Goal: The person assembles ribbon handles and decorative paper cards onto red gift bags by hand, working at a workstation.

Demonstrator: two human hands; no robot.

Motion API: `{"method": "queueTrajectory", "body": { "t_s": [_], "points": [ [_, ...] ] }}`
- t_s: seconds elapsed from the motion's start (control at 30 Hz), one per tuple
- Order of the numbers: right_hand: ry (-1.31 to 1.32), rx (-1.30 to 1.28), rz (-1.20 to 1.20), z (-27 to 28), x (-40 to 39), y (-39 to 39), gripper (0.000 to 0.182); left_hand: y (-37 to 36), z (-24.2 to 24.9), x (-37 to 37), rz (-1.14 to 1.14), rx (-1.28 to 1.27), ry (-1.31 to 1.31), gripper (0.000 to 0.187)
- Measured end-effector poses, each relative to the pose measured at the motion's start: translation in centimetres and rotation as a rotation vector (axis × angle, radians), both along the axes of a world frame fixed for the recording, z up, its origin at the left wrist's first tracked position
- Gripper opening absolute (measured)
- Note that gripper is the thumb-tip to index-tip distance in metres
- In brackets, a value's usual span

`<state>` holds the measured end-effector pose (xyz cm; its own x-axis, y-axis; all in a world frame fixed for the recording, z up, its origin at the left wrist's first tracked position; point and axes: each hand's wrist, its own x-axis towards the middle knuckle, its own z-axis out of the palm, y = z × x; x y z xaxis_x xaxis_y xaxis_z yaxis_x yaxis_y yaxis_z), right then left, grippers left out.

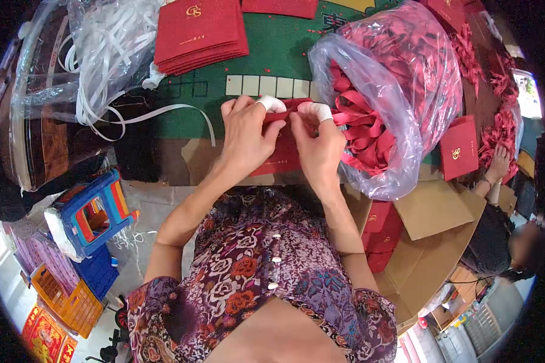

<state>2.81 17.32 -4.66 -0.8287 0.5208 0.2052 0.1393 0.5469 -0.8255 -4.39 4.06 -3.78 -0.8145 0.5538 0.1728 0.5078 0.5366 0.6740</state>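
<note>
A flat red paper bag (278, 158) with small gold print lies at the table edge in front of me. My left hand (248, 130) pinches its upper edge, with a white cover on one fingertip. Close beside it, my right hand (318, 139) also pinches that edge and has a white-covered finger. Whether a ribbon is between the fingers is hidden. Just right of my right hand, red ribbons (369, 130) spill from the mouth of a clear plastic bag (399, 72).
Stacked red bags (201, 36) sit at the back left, near white ribbons (112, 54) in plastic. Another red bag (459, 148) lies right. Below it, an open cardboard box (433, 242) holds red bags. Another person's hand (498, 162) touches red ribbons at far right.
</note>
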Motion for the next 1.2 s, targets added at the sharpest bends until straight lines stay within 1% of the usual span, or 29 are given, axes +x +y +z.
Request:
{"method": "queueTrajectory", "body": {
  "t_s": [0.07, 0.13, 0.2, 0.27, 0.33, 0.43, 0.53, 0.57, 0.6, 0.67, 0.73, 0.8, 0.83, 0.87, 0.93, 0.97, 1.0, 1.03, 1.1, 1.13, 1.2],
  "points": [
    [-0.116, -0.032, 0.080, 0.7, 0.4, 0.6, 0.020, -0.1, -0.1, -0.1, 0.006, -0.005, -0.010, 0.025],
    [-0.087, 0.010, 0.088, 1.3, 0.6, 0.7, 0.018, 0.0, 0.2, 0.0, 0.004, 0.001, -0.012, 0.025],
    [-0.147, 0.199, 0.103, 1.7, 1.0, 1.0, 0.017, 0.2, 0.3, 0.2, 0.003, 0.007, -0.018, 0.024],
    [-0.155, 0.248, 0.119, 1.6, 0.8, 0.8, 0.016, 0.4, 0.4, 0.6, -0.006, 0.059, 0.048, 0.022],
    [-0.160, 0.297, 0.136, 1.7, 0.8, 0.9, 0.015, 0.3, 0.0, 0.6, -0.010, 0.054, 0.048, 0.021],
    [-0.127, 0.114, 0.208, 2.6, 0.9, 2.2, 0.014, -0.2, -0.3, 0.3, -0.030, 0.052, 0.042, 0.019],
    [-0.146, 0.138, 0.180, 4.0, 0.6, 3.7, 0.015, -0.2, 0.4, 0.6, -0.073, 0.050, 0.058, 0.018],
    [-0.154, 0.185, 0.241, 3.7, 0.4, 4.2, 0.017, -0.1, 0.6, 1.0, -0.100, 0.040, 0.082, 0.018],
    [-0.152, 0.187, 0.239, 4.0, 0.2, 4.6, 0.017, 0.0, 0.7, 1.2, -0.101, 0.043, 0.084, 0.018],
    [-0.377, 0.117, 0.396, 4.7, -0.3, 5.4, 0.018, 0.1, 1.0, 1.7, -0.126, 0.021, 0.267, 0.020],
    [-0.397, 0.165, 0.436, 4.1, -0.8, 6.7, 0.020, -0.1, 0.7, 2.0, -0.127, 0.035, 0.300, 0.018],
    [-0.562, -0.152, 0.650, 3.4, -1.6, 8.0, 0.021, -0.4, 0.6, 1.9, -0.174, -0.009, 0.408, 0.016],
    [-0.582, -0.251, 0.687, 3.6, -2.0, 8.1, 0.021, -0.5, 0.7, 1.9, -0.176, -0.008, 0.410, 0.016],
    [-0.582, -0.251, 0.685, 3.5, -2.3, 8.3, 0.021, -0.7, 0.8, 1.8, -0.188, 0.002, 0.436, 0.016],
    [-0.611, -0.540, 0.690, 3.3, -2.8, 8.5, 0.021, -0.7, 1.0, 1.6, -0.201, 0.011, 0.465, 0.015],
    [-0.589, -0.604, 0.657, 2.8, -2.8, 8.2, 0.018, -0.7, 1.3, 1.5, -0.230, 0.019, 0.463, 0.015],
    [-0.588, -0.602, 0.660, 2.3, -2.8, 7.9, 0.018, -0.7, 1.5, 1.4, -0.257, 0.026, 0.462, 0.015],
    [-0.552, -0.610, 0.613, 1.7, -2.8, 7.5, 0.018, -0.7, 1.4, 1.3, -0.254, 0.025, 0.465, 0.015],
    [-0.474, -0.597, 0.502, 1.0, -2.8, 6.5, 0.017, -0.8, 1.2, 1.1, -0.202, 0.023, 0.395, 0.016],
    [-0.473, -0.596, 0.502, 0.9, -3.2, 6.5, 0.017, -0.8, 1.2, 1.2, -0.201, 0.023, 0.395, 0.016],
    [-0.356, -0.427, 0.244, 0.6, -4.0, 6.5, 0.020, -0.8, 1.1, 1.7, -0.255, 0.054, 0.271, 0.016]
  ]
}}
